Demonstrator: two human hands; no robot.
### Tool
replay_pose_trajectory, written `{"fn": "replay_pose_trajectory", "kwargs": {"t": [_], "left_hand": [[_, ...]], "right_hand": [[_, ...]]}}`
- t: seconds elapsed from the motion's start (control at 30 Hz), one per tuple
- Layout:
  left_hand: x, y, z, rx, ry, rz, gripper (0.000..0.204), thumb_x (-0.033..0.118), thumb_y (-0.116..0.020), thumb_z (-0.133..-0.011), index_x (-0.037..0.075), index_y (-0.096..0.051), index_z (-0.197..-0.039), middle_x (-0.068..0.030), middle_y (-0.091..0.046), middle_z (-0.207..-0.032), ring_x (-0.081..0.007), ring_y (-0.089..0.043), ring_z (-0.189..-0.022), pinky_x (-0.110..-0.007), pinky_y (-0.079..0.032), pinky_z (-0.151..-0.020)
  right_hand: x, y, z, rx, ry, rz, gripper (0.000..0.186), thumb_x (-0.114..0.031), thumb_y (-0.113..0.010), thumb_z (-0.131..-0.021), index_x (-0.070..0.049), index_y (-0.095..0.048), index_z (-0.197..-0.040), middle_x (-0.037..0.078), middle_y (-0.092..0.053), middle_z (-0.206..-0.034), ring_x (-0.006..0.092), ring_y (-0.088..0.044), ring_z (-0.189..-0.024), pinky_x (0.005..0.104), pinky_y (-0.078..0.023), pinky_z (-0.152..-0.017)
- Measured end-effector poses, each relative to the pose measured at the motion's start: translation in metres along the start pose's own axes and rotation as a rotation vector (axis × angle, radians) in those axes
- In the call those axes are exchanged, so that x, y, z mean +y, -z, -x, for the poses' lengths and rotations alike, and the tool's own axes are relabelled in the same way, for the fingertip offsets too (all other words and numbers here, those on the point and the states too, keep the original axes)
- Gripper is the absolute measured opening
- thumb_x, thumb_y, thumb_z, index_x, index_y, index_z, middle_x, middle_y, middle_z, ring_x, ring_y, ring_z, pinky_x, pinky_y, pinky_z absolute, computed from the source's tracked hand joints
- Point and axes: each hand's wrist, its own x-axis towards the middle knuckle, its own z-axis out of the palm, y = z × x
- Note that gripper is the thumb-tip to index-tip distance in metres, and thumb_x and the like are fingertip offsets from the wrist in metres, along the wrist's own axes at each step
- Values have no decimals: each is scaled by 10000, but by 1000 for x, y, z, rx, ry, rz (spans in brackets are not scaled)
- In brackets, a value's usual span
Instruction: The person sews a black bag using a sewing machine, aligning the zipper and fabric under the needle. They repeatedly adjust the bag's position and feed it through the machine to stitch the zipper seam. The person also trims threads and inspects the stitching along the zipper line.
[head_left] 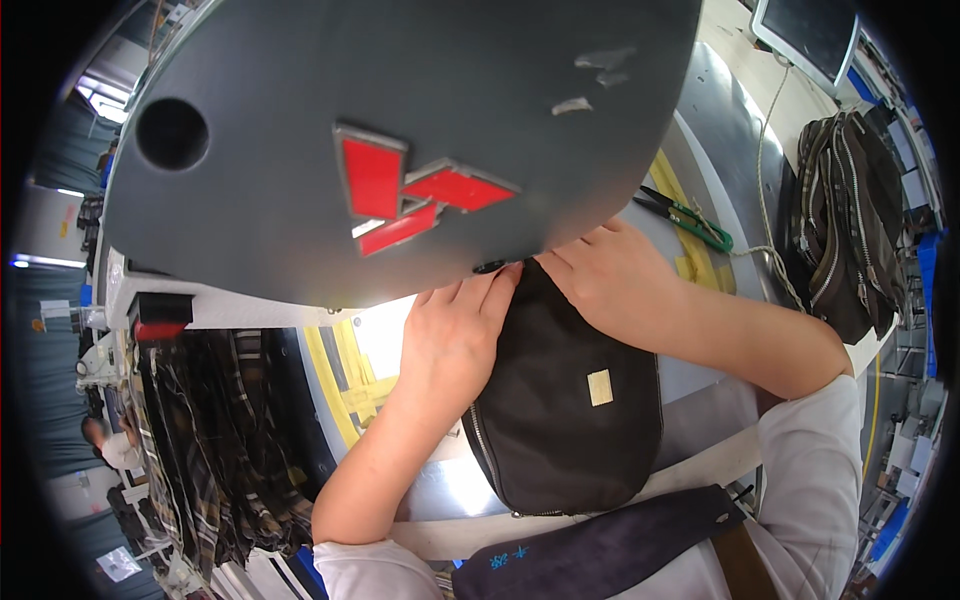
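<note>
A black fabric bag piece [560, 430] with a zipper along its edge lies over the machine bed, a small cream tag [599, 388] on its face. Its far end runs under the grey sewing machine head [300, 60]. My left hand [450, 330] grips the piece's upper left edge, fingers closed near the machine's lower rim. On the other side, my right hand [615, 285] has its fingers bent around the upper right edge. The machine head covers some fingertips and the spot where needle and fabric would meet.
Green-handled thread snips [705, 228] lie right of my right hand. Dark bag pieces with zippers [845, 220] are stacked at the far right, below a screen [808, 35]. Plaid fabric pieces [200, 440] hang at the left. Yellow tape [345, 375] marks the bed.
</note>
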Motion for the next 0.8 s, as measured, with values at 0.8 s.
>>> {"fn": "replay_pose_trajectory", "kwargs": {"t": [0.8], "left_hand": [[3, 0, -2, 24, 37, 113, 394, -99, -611, -697, -1, -649, -1076, -109, -633, -1116, -302, -628, -978, -392, -524, -840]], "right_hand": [[4, -1, 1, -2, 63, 27, 152, -136, -607, -694, -32, -671, -785, 51, -551, -880, 191, -554, -843, 291, -472, -731]]}}
